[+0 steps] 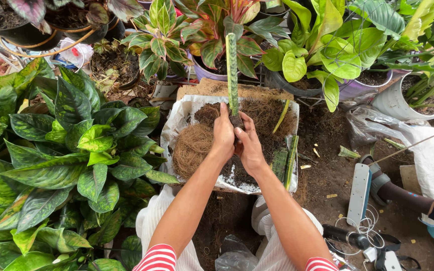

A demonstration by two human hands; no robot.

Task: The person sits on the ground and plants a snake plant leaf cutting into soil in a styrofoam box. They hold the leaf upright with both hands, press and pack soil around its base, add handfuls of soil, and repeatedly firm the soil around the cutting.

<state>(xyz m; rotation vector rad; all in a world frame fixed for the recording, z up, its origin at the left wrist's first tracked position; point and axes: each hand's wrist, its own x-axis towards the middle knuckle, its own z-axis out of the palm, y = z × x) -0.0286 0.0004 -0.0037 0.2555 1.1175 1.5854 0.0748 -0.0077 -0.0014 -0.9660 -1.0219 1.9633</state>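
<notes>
A long, upright, mottled green snake-plant leaf cutting [232, 70] stands over a white sack [177, 125] spread with brown coconut fibre [193, 145] and dark soil. My left hand [223, 133] and my right hand [249, 145] close together around the soil clump at the leaf's base. Other flat green leaf cuttings [285, 163] lie on the sack to the right of my hands.
Dense potted foliage surrounds the sack: dark spotted leaves [71, 160] at left, red-green plants [207, 30] and bright green plants [322, 45] behind. A white pot [398, 103] stands at right. A white power strip [359, 193] and cables lie on the dirt floor.
</notes>
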